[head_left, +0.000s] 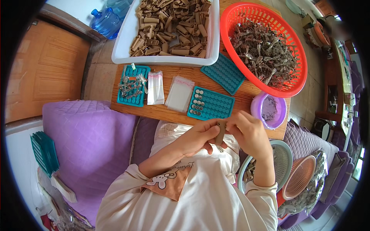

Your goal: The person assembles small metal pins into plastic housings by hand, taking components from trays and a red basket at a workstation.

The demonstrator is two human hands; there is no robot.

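In front of my lap, my left hand (pixel 194 136) grips a small brown plastic casing (pixel 220 133) between thumb and fingers. A bit of something shiny shows below its lower end. My right hand (pixel 248 131) is closed, with its fingertips pinched against the casing's upper end; whatever they hold is hidden. Just beyond my hands, a teal tray (pixel 217 104) lies on the table with several round silver cells standing in its left columns. Clear plastic bags (pixel 180 92) lie beside that tray.
A white tub (pixel 165 59) of brown casings stands at the back. On the right are a red basket (pixel 227 38) of thin metallic parts and a purple bowl (pixel 283 115). Another teal tray (pixel 135 101) holds metal pieces at left. Two more baskets (pixel 283 161) (pixel 300 177) stand at my right.
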